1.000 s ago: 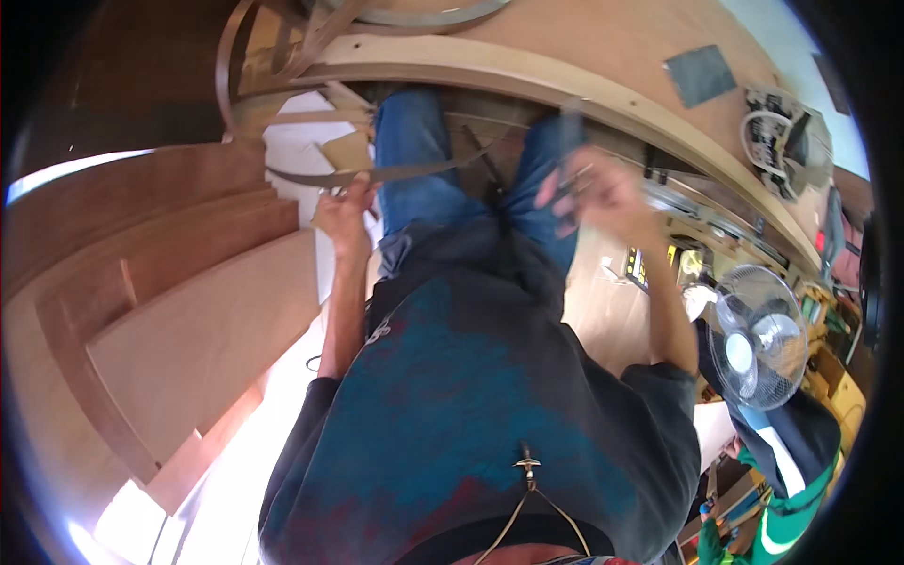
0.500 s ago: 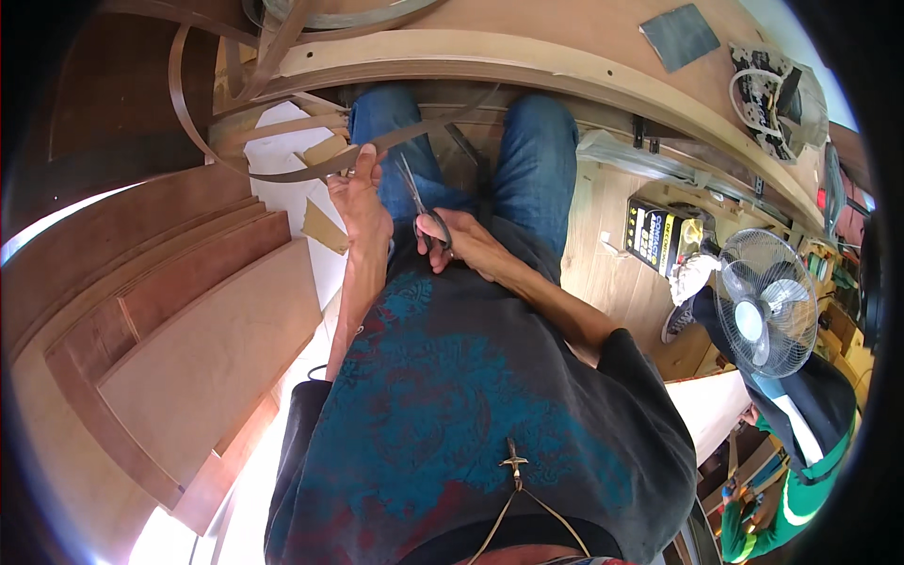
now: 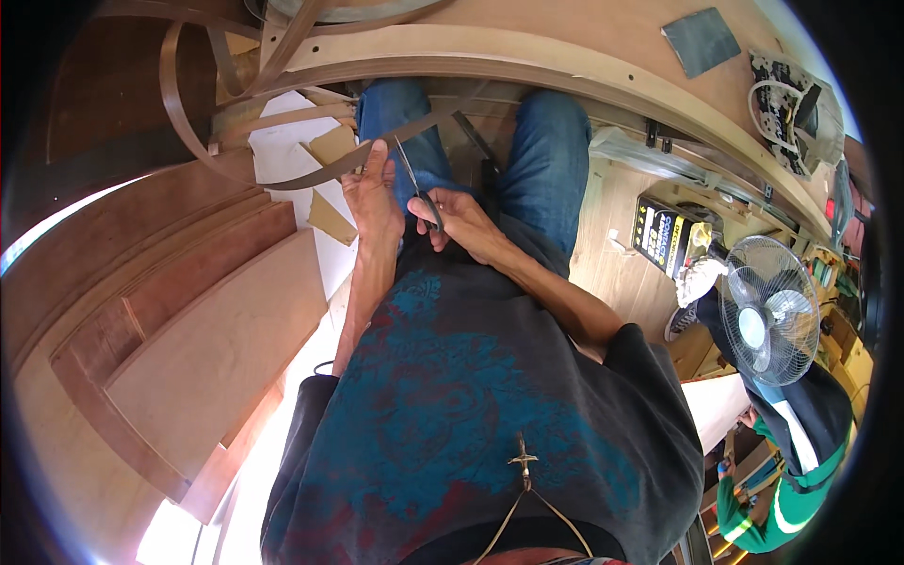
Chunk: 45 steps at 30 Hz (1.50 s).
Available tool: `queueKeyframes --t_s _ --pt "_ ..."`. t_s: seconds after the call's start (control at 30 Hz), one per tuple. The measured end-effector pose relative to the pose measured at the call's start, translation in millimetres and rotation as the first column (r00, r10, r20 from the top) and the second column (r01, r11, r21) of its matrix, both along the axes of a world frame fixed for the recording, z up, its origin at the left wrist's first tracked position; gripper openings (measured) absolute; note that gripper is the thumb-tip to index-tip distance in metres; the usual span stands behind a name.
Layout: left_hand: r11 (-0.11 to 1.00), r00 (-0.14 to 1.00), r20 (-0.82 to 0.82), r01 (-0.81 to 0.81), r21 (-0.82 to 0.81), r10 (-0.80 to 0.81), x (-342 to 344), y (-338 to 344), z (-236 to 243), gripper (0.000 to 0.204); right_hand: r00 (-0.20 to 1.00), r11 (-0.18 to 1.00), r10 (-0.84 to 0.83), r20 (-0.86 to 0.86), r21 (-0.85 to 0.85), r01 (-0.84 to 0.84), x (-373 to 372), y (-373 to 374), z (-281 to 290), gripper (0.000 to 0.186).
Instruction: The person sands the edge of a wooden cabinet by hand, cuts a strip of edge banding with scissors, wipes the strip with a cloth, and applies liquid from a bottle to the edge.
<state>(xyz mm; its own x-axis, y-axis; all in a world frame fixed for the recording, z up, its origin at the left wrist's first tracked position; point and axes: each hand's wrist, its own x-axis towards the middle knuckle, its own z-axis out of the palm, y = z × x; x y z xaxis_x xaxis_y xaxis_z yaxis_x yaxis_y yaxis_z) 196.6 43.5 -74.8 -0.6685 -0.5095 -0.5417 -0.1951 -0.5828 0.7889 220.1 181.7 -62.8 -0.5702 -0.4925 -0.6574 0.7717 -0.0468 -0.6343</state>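
L hand [image 3: 377,202] pinches a brown strip [image 3: 330,172] above the jeans [image 3: 548,160], thumb uppermost, prob. to steady it; R hand [image 3: 457,221], close by, is clamped on scissors [image 3: 417,188], tips fwd. by the strip's near edge, presumably for easy reach. Tip contact w/ strip: can't tell.

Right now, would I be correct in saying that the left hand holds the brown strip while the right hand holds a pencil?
Not quite: the right hand holds scissors, not a pencil, as the head view shows. The left hand does hold the brown strip.
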Motion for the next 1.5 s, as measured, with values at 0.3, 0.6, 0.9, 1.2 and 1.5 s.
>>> queueKeyframes --t_s 0.3,0.6,0.9,1.2,1.5 --pt "0.97 1.0 0.007 0.001 0.243 -0.003 3.7 1.6 5.2 0.018 0.997 1.0 -0.02 -0.069 0.005 0.02 -5.4 -8.0 -8.5 0.044" --pt "0.969 0.999 0.025 -0.025 0.247 0.02 4.0 3.5 -5.6 0.012 0.991 0.999 0.01 -0.13 0.04 -0.005 -7.3 -12.7 -9.7 0.046" --pt "0.97 1.0 -0.005 -0.016 0.243 0.017 4.1 3.3 -7.7 0.011 0.98 0.998 -0.061 -0.187 0.015 0.065 -4.9 -16.6 -9.0 0.043" --pt "0.982 1.0 -0.005 0.021 0.19 -0.021 3.4 3.3 -1.0 0.014 0.979 0.997 -0.076 -0.187 0.015 0.08 -0.9 -16.8 -17.0 0.043" --pt "0.978 1.0 -0.013 0.014 0.207 -0.012 3.4 1.6 0.3 0.014 0.983 0.997 -0.058 -0.172 0.038 0.065 0.9 -16.0 -19.6 0.04"
